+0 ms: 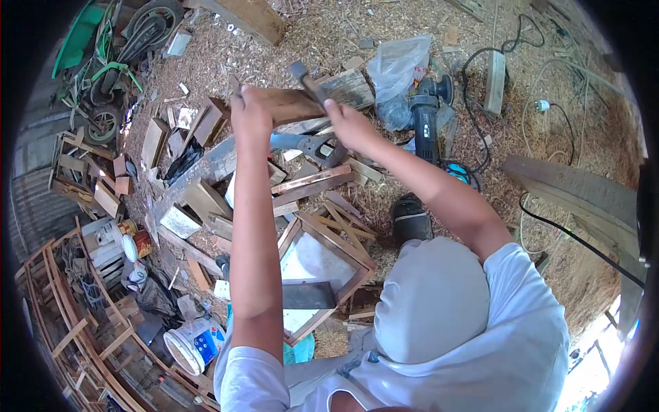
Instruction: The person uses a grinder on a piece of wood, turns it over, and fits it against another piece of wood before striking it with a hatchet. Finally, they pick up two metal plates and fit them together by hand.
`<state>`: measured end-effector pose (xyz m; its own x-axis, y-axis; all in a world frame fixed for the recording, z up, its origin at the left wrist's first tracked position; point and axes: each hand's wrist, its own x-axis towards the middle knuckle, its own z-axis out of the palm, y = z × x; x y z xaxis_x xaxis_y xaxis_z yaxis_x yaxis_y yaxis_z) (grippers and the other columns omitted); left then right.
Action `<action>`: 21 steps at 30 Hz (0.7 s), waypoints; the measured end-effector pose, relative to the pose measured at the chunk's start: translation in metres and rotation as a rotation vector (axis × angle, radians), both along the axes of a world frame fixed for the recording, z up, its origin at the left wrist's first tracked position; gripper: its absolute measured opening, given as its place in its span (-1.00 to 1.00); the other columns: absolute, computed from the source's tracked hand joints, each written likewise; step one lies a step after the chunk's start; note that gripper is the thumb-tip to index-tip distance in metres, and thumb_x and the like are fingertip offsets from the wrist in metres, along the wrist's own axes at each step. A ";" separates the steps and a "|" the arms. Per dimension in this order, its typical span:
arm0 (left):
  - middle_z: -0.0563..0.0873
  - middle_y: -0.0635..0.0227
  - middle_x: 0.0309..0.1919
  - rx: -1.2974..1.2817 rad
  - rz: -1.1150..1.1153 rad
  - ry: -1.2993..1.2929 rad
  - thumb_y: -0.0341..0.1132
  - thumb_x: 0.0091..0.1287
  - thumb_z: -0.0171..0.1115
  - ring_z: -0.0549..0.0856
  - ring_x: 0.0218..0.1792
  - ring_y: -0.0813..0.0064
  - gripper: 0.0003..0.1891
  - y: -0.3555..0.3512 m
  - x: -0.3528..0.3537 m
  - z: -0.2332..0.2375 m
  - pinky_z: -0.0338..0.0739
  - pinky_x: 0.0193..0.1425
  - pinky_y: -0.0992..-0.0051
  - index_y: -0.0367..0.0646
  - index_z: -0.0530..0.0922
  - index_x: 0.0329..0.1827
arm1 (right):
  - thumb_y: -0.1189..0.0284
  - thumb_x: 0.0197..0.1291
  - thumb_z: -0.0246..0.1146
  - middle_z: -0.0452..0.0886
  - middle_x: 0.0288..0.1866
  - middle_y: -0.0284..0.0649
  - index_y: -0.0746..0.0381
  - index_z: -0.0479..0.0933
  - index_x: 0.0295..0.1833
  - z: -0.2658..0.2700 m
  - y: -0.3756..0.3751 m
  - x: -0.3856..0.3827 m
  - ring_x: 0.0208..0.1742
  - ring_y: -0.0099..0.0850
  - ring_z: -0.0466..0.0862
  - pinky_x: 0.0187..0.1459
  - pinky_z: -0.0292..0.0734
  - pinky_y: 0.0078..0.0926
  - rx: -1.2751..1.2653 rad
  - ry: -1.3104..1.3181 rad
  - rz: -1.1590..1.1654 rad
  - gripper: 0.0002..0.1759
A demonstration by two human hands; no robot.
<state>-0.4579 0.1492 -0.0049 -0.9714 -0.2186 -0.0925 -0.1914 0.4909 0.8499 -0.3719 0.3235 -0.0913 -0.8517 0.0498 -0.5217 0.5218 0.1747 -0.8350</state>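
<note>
My left hand [250, 117] is closed around the left end of a brown wooden block [292, 105] and holds it above a long weathered plank [223, 163]. In my right hand [351, 128] is a hammer [310, 84], gripped by its handle. Its dark head points up and away, over the block's right end. Just below the block lies a handsaw [296, 142] with a bluish blade and a dark handle. Several offcuts [312, 187] are scattered beneath my forearms.
An angle grinder [425, 120] and a clear plastic bag [398, 75] lie right of my hands, with a black cord [473, 103] trailing there. Nearer me stands a wooden frame [360, 257] with a white panel. A white bucket [195, 347] and a motorbike [103, 123] are at left.
</note>
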 end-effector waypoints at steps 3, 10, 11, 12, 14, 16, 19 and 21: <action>0.68 -0.39 0.15 -0.280 -0.168 0.055 0.07 0.66 -0.22 0.63 0.26 -0.33 -0.33 0.027 -0.007 0.014 0.44 0.41 0.04 -0.51 0.51 0.26 | -0.14 0.61 -0.16 0.76 -0.11 0.21 0.40 0.61 0.12 -0.009 0.015 -0.003 0.02 0.22 0.73 0.13 0.57 0.05 0.061 0.117 -0.096 -0.22; 0.70 -0.37 0.09 -0.358 -0.218 0.030 0.04 0.67 -0.29 0.65 0.18 -0.37 -0.35 0.072 -0.015 0.029 0.49 0.34 -0.07 -0.45 0.57 0.16 | -0.10 0.62 -0.08 0.70 -0.11 0.32 0.40 0.59 0.11 0.008 0.036 -0.009 0.06 0.29 0.69 0.12 0.53 0.03 0.151 0.268 -0.088 -0.29; 0.67 -0.37 0.17 -0.317 -0.216 0.000 0.06 0.66 -0.29 0.59 0.27 -0.36 -0.33 0.072 -0.011 0.032 0.44 0.40 -0.04 -0.43 0.57 0.23 | -0.10 0.62 -0.08 0.70 -0.10 0.31 0.39 0.59 0.10 -0.003 0.030 -0.009 0.07 0.29 0.68 0.14 0.53 0.02 0.096 0.261 -0.103 -0.30; 0.63 -0.37 0.24 -0.278 -0.215 -0.032 0.08 0.65 -0.29 0.53 0.37 -0.35 -0.31 0.073 -0.009 0.033 0.38 0.47 -0.01 -0.40 0.58 0.31 | -0.10 0.62 -0.07 0.70 -0.09 0.31 0.39 0.59 0.08 -0.008 0.026 -0.009 0.09 0.29 0.67 0.16 0.52 0.02 0.040 0.252 -0.119 -0.30; 0.62 -0.39 0.25 -0.267 -0.199 -0.031 0.08 0.65 -0.30 0.53 0.37 -0.35 -0.30 0.070 -0.009 0.032 0.38 0.47 -0.01 -0.41 0.59 0.30 | -0.10 0.62 -0.08 0.70 -0.05 0.30 0.39 0.60 0.05 -0.018 0.024 -0.007 0.13 0.28 0.66 0.20 0.50 0.00 0.046 0.249 -0.105 -0.30; 0.62 -0.40 0.25 -0.258 -0.181 -0.028 0.08 0.66 -0.31 0.53 0.36 -0.35 -0.29 0.068 -0.009 0.032 0.38 0.48 -0.01 -0.42 0.61 0.29 | -0.11 0.62 -0.11 0.69 -0.02 0.29 0.38 0.60 0.04 -0.017 0.023 -0.010 0.15 0.27 0.65 0.22 0.49 0.02 0.035 0.205 -0.090 -0.28; 0.61 -0.41 0.25 -0.318 -0.194 -0.090 0.09 0.65 -0.31 0.54 0.35 -0.36 -0.27 0.068 -0.010 0.033 0.37 0.48 -0.02 -0.45 0.62 0.26 | -0.10 0.64 -0.15 0.69 -0.02 0.31 0.36 0.59 0.04 0.008 0.021 -0.020 0.14 0.28 0.65 0.19 0.50 0.04 0.029 0.303 -0.126 -0.29; 0.61 -0.43 0.23 -0.317 -0.173 -0.063 0.09 0.65 -0.31 0.54 0.35 -0.37 -0.25 0.070 -0.008 0.033 0.36 0.49 -0.02 -0.49 0.62 0.23 | -0.08 0.65 -0.17 0.68 -0.02 0.32 0.35 0.59 0.05 0.038 0.024 -0.024 0.14 0.29 0.65 0.17 0.50 0.05 0.057 0.394 -0.128 -0.30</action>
<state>-0.4664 0.2187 0.0282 -0.9911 -0.0794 -0.1072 -0.1299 0.7579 0.6393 -0.3962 0.3480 -0.0529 -0.9707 0.1875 -0.1505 0.1846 0.1804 -0.9661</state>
